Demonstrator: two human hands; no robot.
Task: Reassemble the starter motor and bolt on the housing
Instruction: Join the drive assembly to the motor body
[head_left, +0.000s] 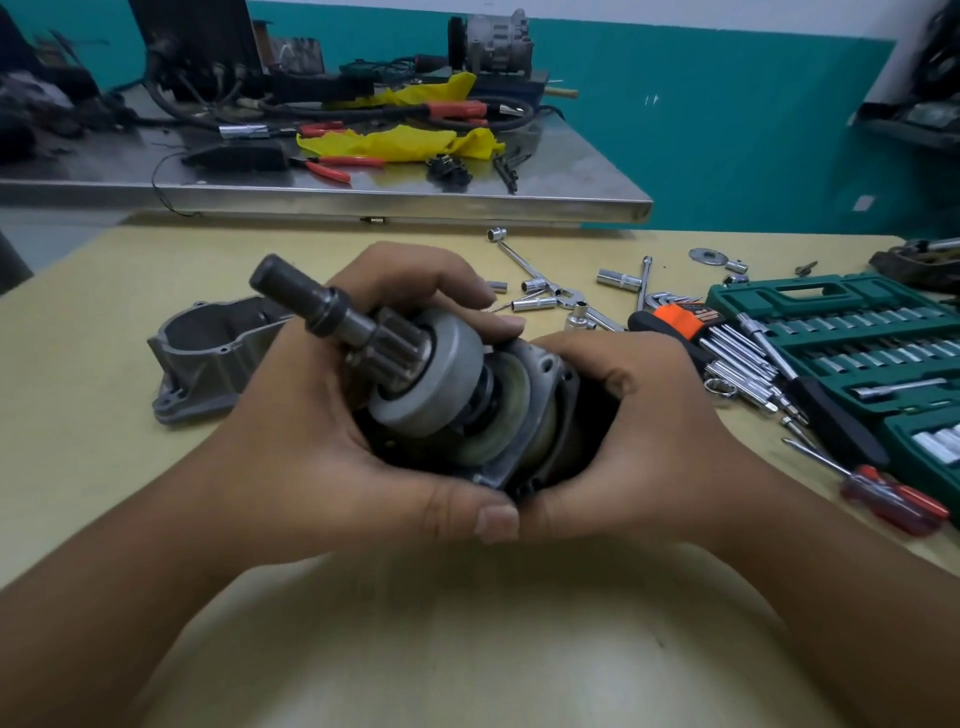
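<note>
I hold the starter motor (447, 384) above the middle of the yellow table, its dark shaft and pinion gear pointing up and left. My left hand (322, 436) grips its front end, fingers curled over the top and thumb underneath by the flange. My right hand (644, 431) wraps round the black motor body, which it mostly hides. The grey aluminium housing (208, 358) lies on the table to the left, open side up, apart from both hands.
Loose sockets (618, 280) and a wrench lie behind my hands. A hex key set (691, 322), a green socket case (852, 338) and a red-handled screwdriver (893, 504) sit at right. A cluttered steel bench (363, 197) stands beyond the table.
</note>
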